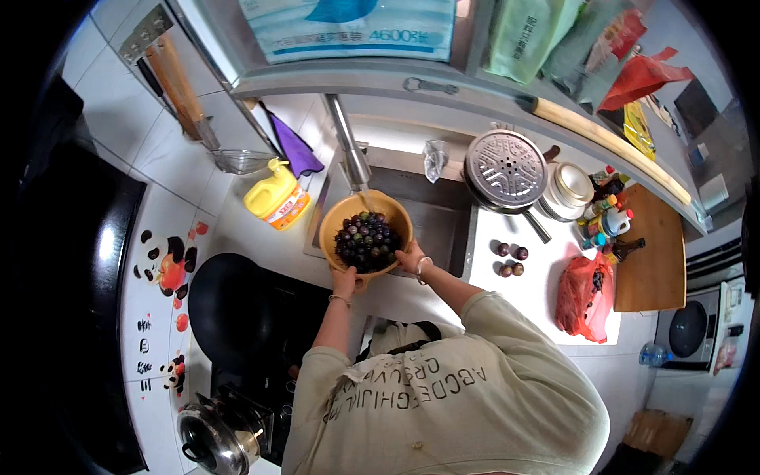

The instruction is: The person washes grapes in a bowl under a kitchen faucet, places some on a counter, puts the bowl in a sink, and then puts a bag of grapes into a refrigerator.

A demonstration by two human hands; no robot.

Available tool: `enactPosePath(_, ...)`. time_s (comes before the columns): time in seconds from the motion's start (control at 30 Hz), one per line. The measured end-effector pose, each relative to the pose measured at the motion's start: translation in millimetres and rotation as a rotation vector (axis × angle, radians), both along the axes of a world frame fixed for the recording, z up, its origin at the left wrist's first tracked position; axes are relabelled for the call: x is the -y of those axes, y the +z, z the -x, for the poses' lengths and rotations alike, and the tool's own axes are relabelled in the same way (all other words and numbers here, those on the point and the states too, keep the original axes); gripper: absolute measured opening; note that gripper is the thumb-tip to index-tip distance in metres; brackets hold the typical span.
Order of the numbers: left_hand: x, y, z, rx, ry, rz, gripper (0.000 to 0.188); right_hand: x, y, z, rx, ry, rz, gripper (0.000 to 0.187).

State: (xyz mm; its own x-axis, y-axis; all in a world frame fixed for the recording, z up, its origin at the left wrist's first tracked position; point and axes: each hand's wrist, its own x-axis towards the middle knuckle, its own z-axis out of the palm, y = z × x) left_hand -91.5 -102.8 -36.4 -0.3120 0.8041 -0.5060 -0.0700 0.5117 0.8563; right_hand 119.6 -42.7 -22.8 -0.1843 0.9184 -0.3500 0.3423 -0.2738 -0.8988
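Note:
A tan-yellow plastic basin (326, 237) is at the left side of the sink, under the faucet (348, 146). Dark purple grapes (366, 241), some reddish or greenish, fill its middle. My left hand (343, 280) grips the near-left rim, while my right hand (409, 258) is closed on the right side of the rim. Fingers beneath the rim are partly hidden. What looks like a thin stream of water falls from the faucet at the basin's far edge.
Left of the sink stand a yellow jug (276, 196) and a black wok (229, 313) on the stove. To the right are a steamer-lidded pan (507, 170), several round dark fruits (511, 259), a red plastic bag (584, 301) and bottles (608, 224). A shelf edge (380, 81) overhangs the back.

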Motion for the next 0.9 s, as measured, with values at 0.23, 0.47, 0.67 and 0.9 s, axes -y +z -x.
enactPosePath(0.23,-1.5,47.4,-13.8,0.065,-0.047,0.154,0.047,-1.2,10.3,-3.9,-0.078,-0.019,0.109,0.068)
enactPosePath(0.47,5.3,44.5,-25.6,0.064,0.124,-0.040,0.036,1.9,5.9,-3.7,-0.126,-0.028,-0.003,0.070)
enactPosePath(0.67,5.0,49.8,-17.0,0.117,0.052,0.050,0.030,-0.2,-8.5,-0.5,-0.176,-0.011,0.067,0.071)
enactPosePath(0.9,3.0,35.4,-13.9,0.185,0.052,0.030,0.026,-0.4,-26.6,1.5,-0.104,-0.042,-0.017,0.054)
